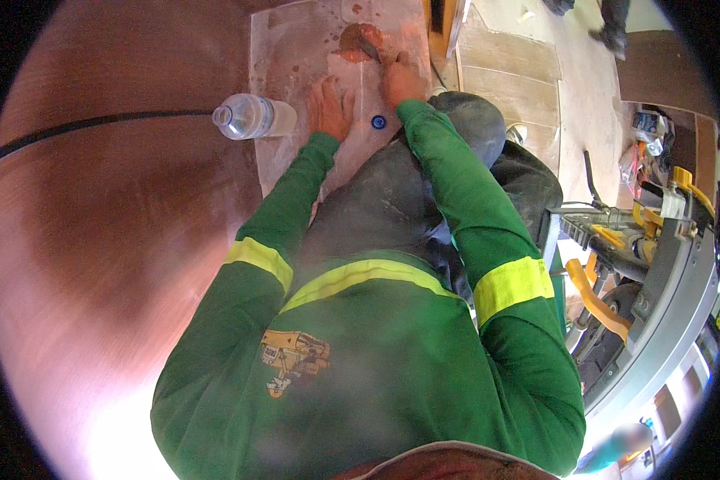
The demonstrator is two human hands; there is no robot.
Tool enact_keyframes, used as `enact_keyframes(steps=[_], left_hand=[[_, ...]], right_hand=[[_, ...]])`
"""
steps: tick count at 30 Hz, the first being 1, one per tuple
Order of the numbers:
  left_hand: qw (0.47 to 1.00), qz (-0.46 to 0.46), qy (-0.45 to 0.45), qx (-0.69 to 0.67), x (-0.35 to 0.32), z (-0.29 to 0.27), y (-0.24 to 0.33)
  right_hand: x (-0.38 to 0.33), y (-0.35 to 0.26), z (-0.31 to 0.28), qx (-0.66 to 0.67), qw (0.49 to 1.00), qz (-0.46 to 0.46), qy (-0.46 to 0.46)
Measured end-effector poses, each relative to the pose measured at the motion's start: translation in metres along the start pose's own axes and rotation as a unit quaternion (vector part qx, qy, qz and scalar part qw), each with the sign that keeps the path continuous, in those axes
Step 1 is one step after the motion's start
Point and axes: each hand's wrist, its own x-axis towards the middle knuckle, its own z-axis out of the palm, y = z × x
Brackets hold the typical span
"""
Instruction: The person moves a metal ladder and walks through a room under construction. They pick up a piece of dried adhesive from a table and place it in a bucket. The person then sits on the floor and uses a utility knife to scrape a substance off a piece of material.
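Note:
My right hand (402,81) is closed around a small flat-bladed tool, perhaps a putty knife (369,48). Its blade touches a wet patch of reddish-brown paste (352,42) on a pale, dusty board (274,48). Much of the handle is hidden by my fingers. To the left, my left hand (330,109) rests on the same board, fingers stretched out and holding nothing. Beside it is a clear plastic bottle (274,118) with its neck pointing left and no cap visible on it. A blue bottle cap (378,122) lies between my forearms.
A brown wood-look panel (120,192) fills the left side, with a black cable (96,124) across it. On the right stands a grey machine with yellow handles (596,300), perhaps a saw. Wooden boards (508,76) cover the floor. Another person's shoe (612,40) shows at the upper right.

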Motion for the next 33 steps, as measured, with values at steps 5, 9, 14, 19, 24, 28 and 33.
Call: enact_keyframes(steps=[5,9,14,19,24,28,33], left_hand=[[0.999,0.015,-0.001,0.044,-0.001,0.000,-0.003],[0.999,0.014,0.003,0.040,-0.004,0.004,-0.001],[1.000,0.015,-0.003,0.006,0.001,0.000,-0.005],[0.999,-0.001,-0.016,0.029,0.003,0.003,0.000],[0.999,-0.022,-0.037,0.022,-0.007,0.006,-0.007],[0.999,-0.015,-0.037,0.015,-0.001,0.007,-0.003],[0.999,-0.021,-0.021,-0.027,0.002,0.002,-0.001]], right_hand=[[-0.001,-0.006,0.001,0.002,0.999,0.034,-0.012],[0.007,-0.001,0.003,0.003,1.000,0.025,-0.001],[0.008,-0.004,-0.003,-0.010,1.000,0.010,0.012],[0.015,0.006,0.015,0.025,0.999,0.012,0.039],[0.017,-0.002,0.006,0.019,0.999,0.023,0.022],[0.017,0.007,0.007,0.004,1.000,0.006,0.029],[0.021,0.011,0.002,-0.032,0.999,-0.010,0.031]])
